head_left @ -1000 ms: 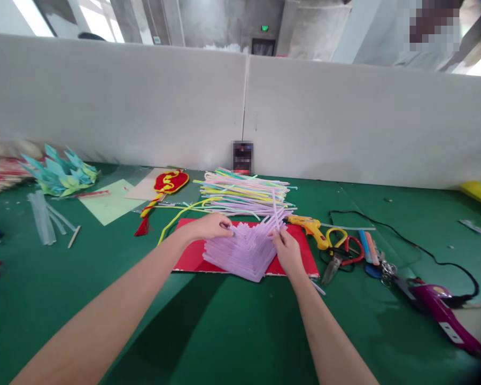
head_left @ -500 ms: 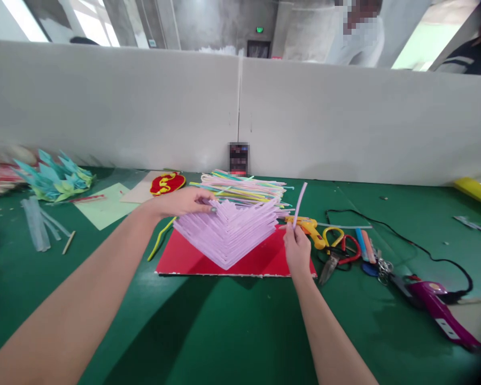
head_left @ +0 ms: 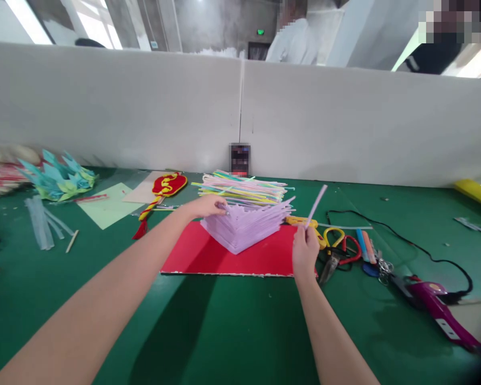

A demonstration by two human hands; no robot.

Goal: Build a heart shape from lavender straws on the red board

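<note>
My left hand (head_left: 212, 206) grips the upper left edge of a V-shaped piece (head_left: 246, 227) built from rows of lilac pipe cleaners. The piece is tilted above a red board (head_left: 188, 251), its point toward me. In my right hand (head_left: 305, 246) a single lilac pipe cleaner (head_left: 317, 203) is pinched by its lower end and slants up to the right, apart from the V. Just behind the piece lies a heap of pastel pipe cleaners (head_left: 248, 188). The yellow glue gun (head_left: 318, 235) lies beside my right hand, partly hidden by it.
Right of the board are red-handled scissors (head_left: 350, 248), a key bunch (head_left: 382, 267) and a purple corded tool (head_left: 441, 310). On the left are a red and yellow tasselled ornament (head_left: 169, 184), glue sticks (head_left: 40, 224) and a teal paper piece (head_left: 60, 176). A white partition (head_left: 144, 107) stands behind.
My left hand has moved right with the V piece, which is now tilted more. My right hand has shifted slightly right, its pipe cleaner leaning further over. The ornament's tassel has come into view.
</note>
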